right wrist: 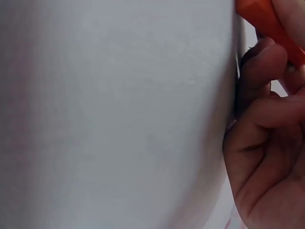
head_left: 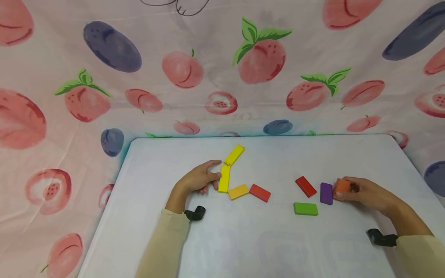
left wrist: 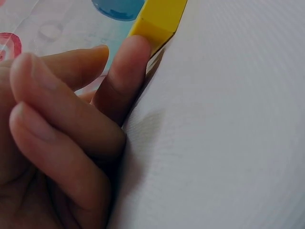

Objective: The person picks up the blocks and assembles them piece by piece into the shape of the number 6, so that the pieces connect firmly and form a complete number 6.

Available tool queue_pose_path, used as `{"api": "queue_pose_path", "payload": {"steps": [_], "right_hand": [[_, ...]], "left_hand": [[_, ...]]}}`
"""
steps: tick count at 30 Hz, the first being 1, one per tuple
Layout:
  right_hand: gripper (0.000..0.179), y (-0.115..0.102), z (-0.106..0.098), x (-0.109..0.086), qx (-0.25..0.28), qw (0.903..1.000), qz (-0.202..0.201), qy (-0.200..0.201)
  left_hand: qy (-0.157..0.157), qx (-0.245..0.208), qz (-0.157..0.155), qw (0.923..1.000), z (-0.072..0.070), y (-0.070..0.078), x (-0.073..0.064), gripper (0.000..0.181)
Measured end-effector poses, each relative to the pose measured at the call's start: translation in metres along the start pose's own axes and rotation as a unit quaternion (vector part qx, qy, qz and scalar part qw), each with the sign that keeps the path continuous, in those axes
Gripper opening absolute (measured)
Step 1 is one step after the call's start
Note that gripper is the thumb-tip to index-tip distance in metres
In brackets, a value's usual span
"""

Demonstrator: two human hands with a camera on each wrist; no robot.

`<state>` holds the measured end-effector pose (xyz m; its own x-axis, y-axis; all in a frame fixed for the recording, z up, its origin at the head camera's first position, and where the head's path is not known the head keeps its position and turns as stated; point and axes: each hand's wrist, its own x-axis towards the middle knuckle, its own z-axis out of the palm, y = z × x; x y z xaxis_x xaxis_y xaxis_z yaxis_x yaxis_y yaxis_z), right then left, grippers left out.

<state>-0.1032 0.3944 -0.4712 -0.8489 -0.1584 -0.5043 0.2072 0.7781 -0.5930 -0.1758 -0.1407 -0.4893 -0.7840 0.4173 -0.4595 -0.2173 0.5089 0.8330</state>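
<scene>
At frame right, the right hand (head_left: 369, 192) pinches an orange block (head_left: 342, 185); at centre, the left hand (head_left: 197, 178), fingers loose, touches the lower yellow block (head_left: 224, 179). Both look light, stiff; opposite sides seem best to grip.

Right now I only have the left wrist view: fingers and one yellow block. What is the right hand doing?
Observer: The right hand holds an orange block.

Operator: I can't see that side. Which block is closest to the orange one?

Observer: A purple block, just left of it in the head view.

Operator: And is the left hand beside the only yellow piece?

Observer: No. The left hand is at the near yellow block; a second yellow block angles off its far end.
</scene>
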Motion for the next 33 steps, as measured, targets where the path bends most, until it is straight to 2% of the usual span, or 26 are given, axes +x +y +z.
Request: {"api": "queue_pose_path", "payload": {"steps": [3, 7, 11, 18, 27, 33], "right_hand": [[0.079, 0.000, -0.002, 0.000, 0.027, 0.9993, 0.021, -0.015], [0.077, -0.002, -0.004, -0.002, 0.041, 0.9986, 0.030, -0.017], [0.068, -0.005, -0.003, -0.005, 0.048, 0.9988, 0.013, 0.006], [0.054, -0.023, -0.003, -0.011, 0.126, 0.9906, -0.034, 0.039], [0.042, -0.047, 0.008, -0.013, 0.171, 0.9824, -0.075, 0.008], [0.047, -0.056, 0.014, -0.013, 0.193, 0.9781, -0.076, -0.022]], "left_hand": [[0.001, 0.001, 0.000, 1.0000, 0.000, 0.000, -0.001, 0.054], [0.004, 0.001, 0.001, 1.0000, 0.000, 0.000, -0.001, 0.054], [0.001, -0.003, 0.000, 1.0000, 0.001, 0.000, -0.002, 0.054], [-0.001, -0.005, 0.001, 1.0000, 0.001, -0.001, -0.001, 0.055], [-0.002, -0.005, -0.002, 1.0000, 0.001, -0.002, -0.001, 0.055], [0.001, -0.004, 0.000, 1.0000, 0.000, -0.002, 0.001, 0.054]]}}
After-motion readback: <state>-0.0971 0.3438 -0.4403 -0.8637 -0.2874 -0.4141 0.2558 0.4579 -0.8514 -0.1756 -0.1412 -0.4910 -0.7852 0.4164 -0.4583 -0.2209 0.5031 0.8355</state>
